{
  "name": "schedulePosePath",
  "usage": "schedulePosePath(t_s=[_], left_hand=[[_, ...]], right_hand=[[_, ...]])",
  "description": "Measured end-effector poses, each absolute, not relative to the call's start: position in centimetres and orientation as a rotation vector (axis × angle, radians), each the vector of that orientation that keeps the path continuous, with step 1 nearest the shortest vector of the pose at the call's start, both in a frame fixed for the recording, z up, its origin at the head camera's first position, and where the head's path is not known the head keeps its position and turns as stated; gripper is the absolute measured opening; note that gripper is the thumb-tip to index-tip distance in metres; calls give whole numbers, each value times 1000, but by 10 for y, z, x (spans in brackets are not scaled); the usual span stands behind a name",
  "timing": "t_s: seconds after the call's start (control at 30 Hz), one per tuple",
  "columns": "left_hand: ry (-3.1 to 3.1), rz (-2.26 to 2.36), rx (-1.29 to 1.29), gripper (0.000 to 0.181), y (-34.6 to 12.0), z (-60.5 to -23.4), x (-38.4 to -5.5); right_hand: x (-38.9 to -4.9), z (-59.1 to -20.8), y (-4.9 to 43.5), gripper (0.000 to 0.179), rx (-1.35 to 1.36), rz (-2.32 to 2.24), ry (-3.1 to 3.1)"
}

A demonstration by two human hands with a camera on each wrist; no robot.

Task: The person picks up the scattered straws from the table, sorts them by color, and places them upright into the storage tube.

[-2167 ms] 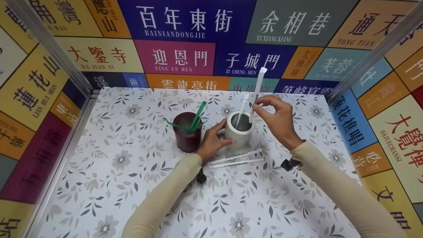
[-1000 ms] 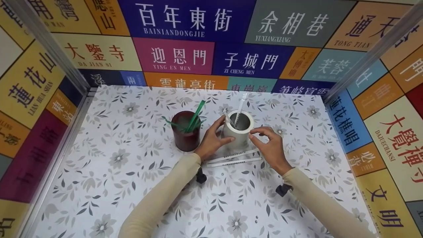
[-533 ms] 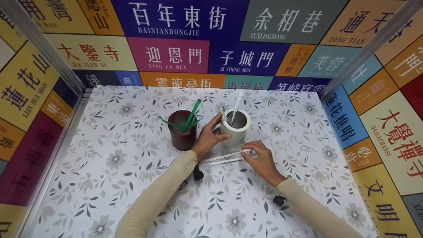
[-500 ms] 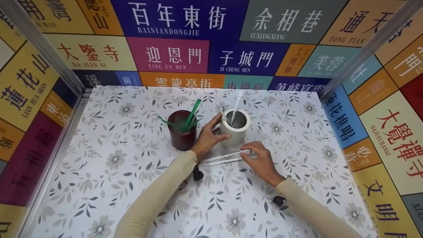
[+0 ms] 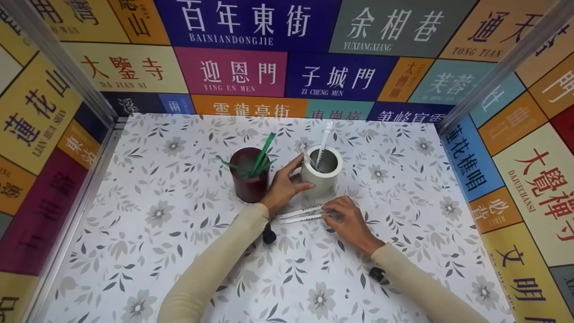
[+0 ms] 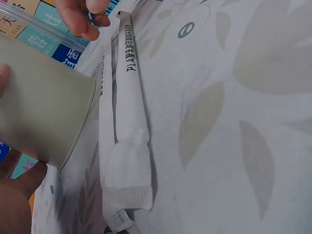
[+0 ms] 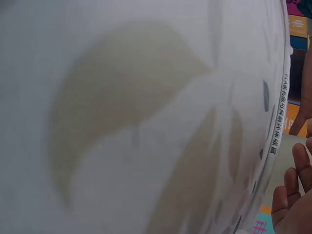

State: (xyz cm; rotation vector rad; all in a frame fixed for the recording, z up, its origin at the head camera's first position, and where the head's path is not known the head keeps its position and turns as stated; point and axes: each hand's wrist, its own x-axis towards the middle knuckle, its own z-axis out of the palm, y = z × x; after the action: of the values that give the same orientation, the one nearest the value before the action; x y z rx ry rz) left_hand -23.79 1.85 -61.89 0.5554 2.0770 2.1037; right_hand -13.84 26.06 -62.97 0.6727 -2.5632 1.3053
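My left hand [image 5: 283, 187] grips the side of a pale grey cup [image 5: 317, 184], thumb in front and fingers behind. White paper-wrapped straws [image 5: 321, 150] stand slanted inside the cup. Two more wrapped straws [image 6: 131, 107] with black print lie side by side on the table in front of it. At their right ends is my right hand [image 5: 347, 220], fingers loosely bent and apart from the thumb. In the left wrist view its fingertips [image 6: 87, 31] hang close over the straws' far ends. The right wrist view shows several bent fingers [image 7: 292, 190] near one printed straw.
Left of the grey cup stands a dark red cup [image 5: 250, 188] holding several green straws [image 5: 262, 154]. A white cloth with grey flowers and leaves [image 5: 179, 233] covers the table. Colourful panels with Chinese lettering [image 5: 237, 72] wall in its back and sides.
My right hand has let a wrapped straw drop into the grey cup, then come down and leftward to the straws on the table. The left hand has stayed at the cup.
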Motion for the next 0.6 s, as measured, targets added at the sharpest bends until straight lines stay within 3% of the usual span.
schedulePosePath(t_s=[0.6], left_hand=[[2091, 2078, 543, 98, 16, -620, -237]], right_hand=[[-144, -617, 264, 6, 1054, 609, -2796]])
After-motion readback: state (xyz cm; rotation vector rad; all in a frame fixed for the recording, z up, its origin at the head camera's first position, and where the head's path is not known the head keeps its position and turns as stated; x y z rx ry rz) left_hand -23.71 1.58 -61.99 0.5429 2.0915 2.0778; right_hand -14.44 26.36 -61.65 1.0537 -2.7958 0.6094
